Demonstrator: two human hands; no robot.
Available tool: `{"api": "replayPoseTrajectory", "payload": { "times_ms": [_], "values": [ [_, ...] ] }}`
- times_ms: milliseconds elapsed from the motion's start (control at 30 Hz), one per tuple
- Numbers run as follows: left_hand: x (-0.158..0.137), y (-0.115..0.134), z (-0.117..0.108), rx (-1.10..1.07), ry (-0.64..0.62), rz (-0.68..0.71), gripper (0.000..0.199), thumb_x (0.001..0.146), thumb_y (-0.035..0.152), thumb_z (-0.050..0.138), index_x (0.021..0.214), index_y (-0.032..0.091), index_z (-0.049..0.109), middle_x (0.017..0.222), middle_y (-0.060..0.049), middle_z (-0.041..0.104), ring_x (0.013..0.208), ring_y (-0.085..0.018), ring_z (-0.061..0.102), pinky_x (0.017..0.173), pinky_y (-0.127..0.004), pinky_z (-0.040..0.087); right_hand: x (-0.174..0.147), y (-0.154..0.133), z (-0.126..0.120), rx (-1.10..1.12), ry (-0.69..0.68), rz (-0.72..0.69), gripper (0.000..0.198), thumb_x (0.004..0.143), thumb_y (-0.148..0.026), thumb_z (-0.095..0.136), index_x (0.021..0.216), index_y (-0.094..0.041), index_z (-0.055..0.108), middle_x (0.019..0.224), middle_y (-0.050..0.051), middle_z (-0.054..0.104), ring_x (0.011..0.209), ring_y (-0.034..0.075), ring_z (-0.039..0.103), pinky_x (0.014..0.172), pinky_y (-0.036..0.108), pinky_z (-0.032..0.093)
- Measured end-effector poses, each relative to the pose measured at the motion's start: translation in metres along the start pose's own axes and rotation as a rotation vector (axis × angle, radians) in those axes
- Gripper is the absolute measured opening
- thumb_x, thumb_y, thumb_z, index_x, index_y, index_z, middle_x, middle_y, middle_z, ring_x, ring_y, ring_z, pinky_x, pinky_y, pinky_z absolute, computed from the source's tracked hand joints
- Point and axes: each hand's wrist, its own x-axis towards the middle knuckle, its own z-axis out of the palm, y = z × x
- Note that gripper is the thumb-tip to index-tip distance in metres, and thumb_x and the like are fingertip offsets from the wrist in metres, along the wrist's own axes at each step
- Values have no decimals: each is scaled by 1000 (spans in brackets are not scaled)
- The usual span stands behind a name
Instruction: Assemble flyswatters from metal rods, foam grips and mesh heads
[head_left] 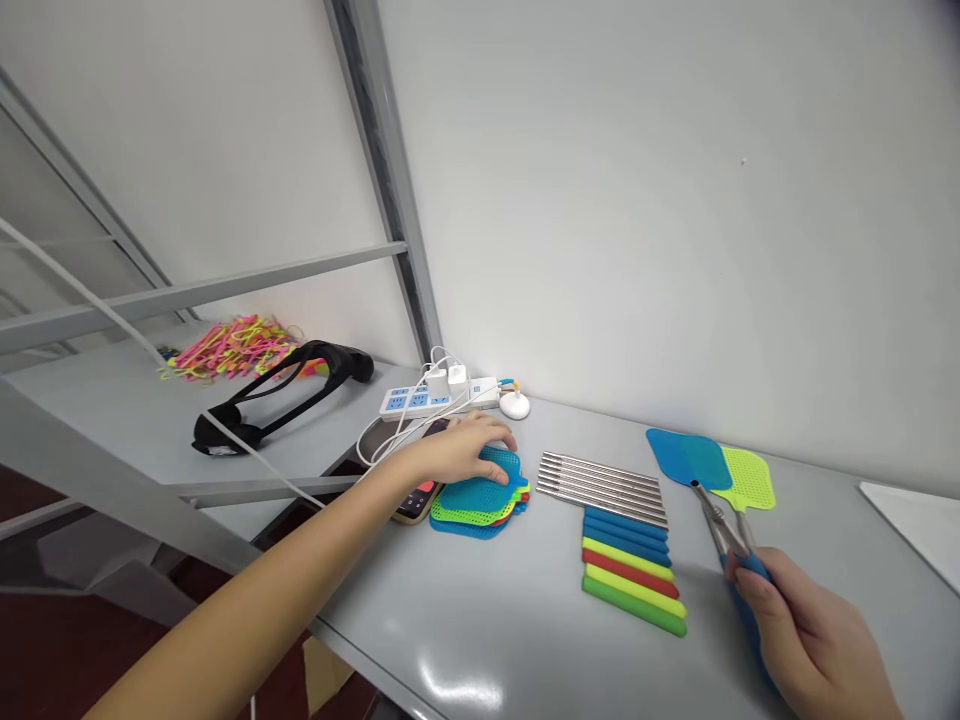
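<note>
My left hand [472, 447] rests over a stack of mesh fly swatter heads [480, 492], blue on top with lime, red and blue beneath. Its thumb lies on the top blue head and its fingers are apart, curving by the far edge. In my right hand [817, 630] is what looks like a pair of blue-handled pliers [724, 530], its metal end pointing away from me. Beyond it lie a blue swatter head [686, 458] and a lime swatter head [750, 478]; a metal rod at the lime one's neck runs toward my right hand.
Several metal rods [600, 485] and coloured handle tubes [634, 575] lie mid-table. A phone [412, 503] sits beside the stack, near a power strip [409, 400] with white cables. Left are a black headset [289, 395] and colourful strips [240, 348]; right is a white tray [915, 525].
</note>
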Motion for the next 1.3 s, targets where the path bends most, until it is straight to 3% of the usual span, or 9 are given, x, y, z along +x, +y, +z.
{"api": "replayPoseTrajectory", "payload": {
  "times_ms": [233,333,467,600,833,1000,1067,1233,1300],
  "values": [
    [11,4,1,-67,6,-20,35,74,43,75,101,24,64,123,-5,57,123,-29,42,100,-39,32,-3,-8,0,14,27,83,24,95,-40,42,82,-26,57,54,-4,53,44,15,51,45,26,40],
    [17,11,-10,-110,22,-26,28,80,43,67,98,22,61,113,-6,60,110,-25,51,92,-35,39,-3,-12,-2,25,26,54,24,95,-38,42,83,-26,59,53,-4,53,42,15,50,44,26,39],
    [19,36,-34,-189,35,-5,25,90,43,53,99,20,55,87,-1,62,78,-17,57,67,-27,43,-1,-10,-7,25,20,4,22,95,-37,42,89,-25,60,62,-2,61,49,15,57,49,25,44],
    [20,76,-43,-327,69,73,22,88,41,59,98,22,56,86,1,66,76,-14,57,67,-25,43,4,-5,-12,24,-69,-9,21,92,-37,50,104,-25,62,74,0,70,55,16,64,49,24,47],
    [27,127,7,-583,10,96,17,82,35,69,91,21,64,77,2,65,73,-14,60,65,-24,44,18,-26,-18,361,-134,312,31,88,-51,54,99,-25,66,91,2,71,83,20,66,67,24,51],
    [29,147,34,-649,-24,94,16,77,31,73,89,21,70,77,0,67,71,-15,60,61,-24,42,24,-47,-21,561,-377,454,39,89,-54,52,73,-20,58,66,-2,51,63,13,47,58,23,40],
    [32,149,39,-781,5,85,22,75,29,76,95,22,71,82,-1,69,71,-14,59,60,-23,42,24,-46,-21,618,-409,478,41,90,-54,52,69,-19,53,63,-3,42,59,11,38,54,22,34],
    [41,145,69,-1578,348,-10,41,87,53,59,115,23,61,96,-5,69,82,-19,64,71,-31,50,26,-33,-20,842,-166,687,38,89,-56,56,77,-20,52,57,-8,27,51,8,21,46,23,19],
    [39,148,89,-1771,374,1,50,87,62,53,117,23,59,104,-8,67,86,-21,64,75,-34,51,28,-30,-19,916,-36,718,37,87,-56,59,79,-20,52,54,-9,24,50,8,20,46,23,19]
  ]
}}
